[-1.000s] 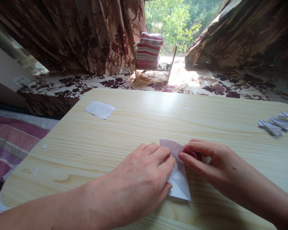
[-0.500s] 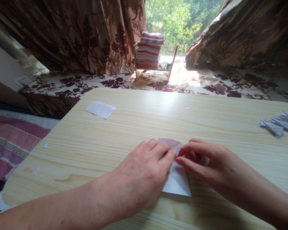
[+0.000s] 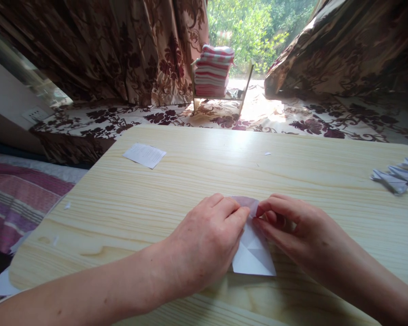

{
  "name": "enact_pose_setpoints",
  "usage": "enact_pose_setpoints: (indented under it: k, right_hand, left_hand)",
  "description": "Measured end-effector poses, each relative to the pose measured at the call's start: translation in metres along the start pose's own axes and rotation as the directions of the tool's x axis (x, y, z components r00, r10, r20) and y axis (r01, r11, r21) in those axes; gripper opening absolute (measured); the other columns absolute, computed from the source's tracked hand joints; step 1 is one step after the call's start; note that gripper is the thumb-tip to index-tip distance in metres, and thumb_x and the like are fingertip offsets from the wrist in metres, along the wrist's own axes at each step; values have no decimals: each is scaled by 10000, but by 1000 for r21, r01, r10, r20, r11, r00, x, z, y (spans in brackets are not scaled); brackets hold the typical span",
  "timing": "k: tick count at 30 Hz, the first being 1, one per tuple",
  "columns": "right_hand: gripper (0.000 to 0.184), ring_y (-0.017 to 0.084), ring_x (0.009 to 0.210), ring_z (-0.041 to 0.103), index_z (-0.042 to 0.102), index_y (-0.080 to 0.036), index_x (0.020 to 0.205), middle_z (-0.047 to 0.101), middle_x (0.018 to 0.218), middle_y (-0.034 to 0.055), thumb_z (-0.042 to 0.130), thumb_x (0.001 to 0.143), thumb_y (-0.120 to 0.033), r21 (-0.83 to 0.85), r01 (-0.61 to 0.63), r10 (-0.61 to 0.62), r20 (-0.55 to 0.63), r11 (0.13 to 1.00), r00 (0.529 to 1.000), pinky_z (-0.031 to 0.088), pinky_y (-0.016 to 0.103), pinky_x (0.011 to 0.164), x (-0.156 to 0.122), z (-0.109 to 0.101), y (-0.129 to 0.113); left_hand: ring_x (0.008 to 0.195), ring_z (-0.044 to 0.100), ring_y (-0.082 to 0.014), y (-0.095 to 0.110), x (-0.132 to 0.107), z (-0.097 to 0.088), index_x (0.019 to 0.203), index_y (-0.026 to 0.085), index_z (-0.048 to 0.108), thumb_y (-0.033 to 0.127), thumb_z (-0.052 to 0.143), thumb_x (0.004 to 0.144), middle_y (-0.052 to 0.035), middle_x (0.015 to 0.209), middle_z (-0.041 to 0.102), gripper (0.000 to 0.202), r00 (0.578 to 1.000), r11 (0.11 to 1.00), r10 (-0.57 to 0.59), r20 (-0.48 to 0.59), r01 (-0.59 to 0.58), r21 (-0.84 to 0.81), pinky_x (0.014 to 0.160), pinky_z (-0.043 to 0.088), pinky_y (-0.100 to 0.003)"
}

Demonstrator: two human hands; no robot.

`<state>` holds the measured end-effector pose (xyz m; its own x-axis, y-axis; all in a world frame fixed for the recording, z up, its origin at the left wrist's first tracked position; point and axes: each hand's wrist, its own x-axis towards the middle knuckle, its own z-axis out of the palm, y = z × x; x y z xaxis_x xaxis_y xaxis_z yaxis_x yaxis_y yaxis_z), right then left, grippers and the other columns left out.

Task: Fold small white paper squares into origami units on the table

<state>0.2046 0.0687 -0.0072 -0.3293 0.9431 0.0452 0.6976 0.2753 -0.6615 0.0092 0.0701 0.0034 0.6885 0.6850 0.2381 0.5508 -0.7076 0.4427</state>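
Observation:
A creased white sheet of paper [image 3: 255, 258] lies on the wooden table in front of me, its top part shaded and slightly raised. My left hand [image 3: 212, 235] covers its left side, fingers curled and closed on the paper near the upper middle. From the right, my right hand [image 3: 289, 222] pinches the sheet's right edge between thumb and index finger, the other fingers curled under. The two hands' fingertips are almost touching. The part of the sheet beneath my left hand is hidden.
Several folded paper pieces [image 3: 391, 181] lie at the table's right edge. A printed paper slip [image 3: 144, 155] is at the far left, with small scraps [image 3: 267, 153] around. Behind the table [image 3: 105, 217], a small rack holds a stack of striped cloths [image 3: 213, 72] on the windowsill.
The view has shifted slightly. Both hands stay on the paper; my left fingers have edged closer to the right hand's pinch, and the sheet's lower part sits slightly further right.

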Motion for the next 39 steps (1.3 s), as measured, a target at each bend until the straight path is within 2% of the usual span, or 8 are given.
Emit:
enact_pose_setpoints:
  k: [7,11,17,23,30,36,39]
  right_hand:
    - [136,151,591,506,602,-227,739,559,670,3,512,840,-238,25,-10,10,-12,1000,1000,371,280,538,1,1,-3]
    - [130,149,618,519,606,-213,756,566,706,14,505,837,-198,55,-35,38,-53,998,998,384,270,542,-2,4,-5]
    - [169,152,666,539,636,-206,792,587,772,32,488,833,-135,64,-6,11,-81,998,997,424,287,607,-7,7,-7]
    - [200,156,684,552,670,-205,766,589,762,34,493,816,-125,32,19,-17,-73,999,997,433,285,601,-10,4,-8]
    - [235,157,679,557,680,-201,760,594,755,31,463,801,-119,40,-12,15,-84,999,996,434,289,610,-11,1,-9]
    - [216,158,681,561,666,-204,744,599,764,28,473,801,-125,46,-18,22,-71,999,997,434,294,615,-10,-1,-10]
    - [167,157,663,561,659,-201,753,600,770,34,504,811,-175,50,-33,36,-64,998,997,435,290,590,-10,-2,-11]
  left_hand:
    - [818,614,-194,-5,6,13,933,96,690,139,476,900,-88,837,686,221,980,997,-54,-190,43,-64,778,514,-349]
    - [749,631,-179,-5,9,18,862,127,697,152,516,876,-68,775,694,184,966,994,-94,-242,77,-78,712,511,-321]
    - [704,621,-167,-4,10,19,831,143,693,149,540,851,-54,742,686,154,965,995,-95,-243,87,-46,665,487,-300]
    - [682,604,-165,-4,9,22,769,165,690,134,554,831,-35,709,667,153,967,998,-53,-248,61,27,648,466,-296]
    - [685,584,-177,-3,7,23,706,159,676,167,543,841,-41,715,657,189,969,993,3,-246,26,113,649,455,-313]
    - [721,597,-182,-3,7,23,714,152,661,140,534,835,-52,740,664,176,972,995,-1,-237,24,92,684,476,-325]
    - [735,603,-185,-4,6,23,739,152,661,128,539,827,-54,750,667,152,971,998,-12,-237,27,63,691,483,-327]
